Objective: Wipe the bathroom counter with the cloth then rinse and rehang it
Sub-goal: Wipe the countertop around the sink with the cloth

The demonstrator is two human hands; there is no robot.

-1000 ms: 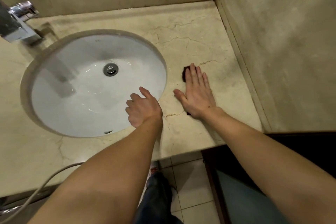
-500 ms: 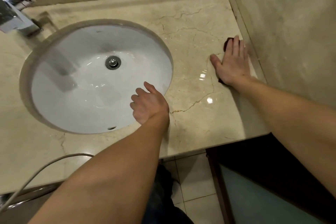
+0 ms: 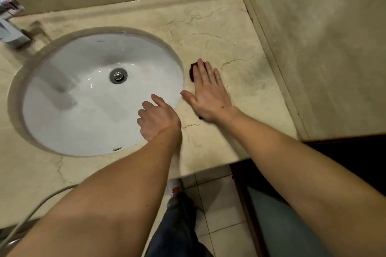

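**Flat palm on the cloth, beside the sink**

Nearest the camera, a leg in dark trousers (image 3: 177,227) stands on pale floor tiles (image 3: 221,204), and a grey hose (image 3: 41,199) curves across the counter's front edge at lower left. Two bare forearms reach forward over the beige marble counter (image 3: 246,48).

The left hand (image 3: 157,118) sits at the near right rim of the white oval sink (image 3: 79,106), its fingers loosely curled over the basin and holding nothing.

Just to its right, the right hand (image 3: 208,94) lies flat on the counter – fingers straight and together, thumb spread toward the sink rim. Under it is the dark cloth (image 3: 191,71), almost wholly covered; a bit shows past the fingertips and a sliver by the wrist. The cloth lies on the counter close beside the sink's right edge, well clear of the side wall (image 3: 323,48).

Farther back, the metal drain (image 3: 118,75) sits in the basin, and a chrome faucet (image 3: 10,27) stands at the far left – partly cut off by the frame.
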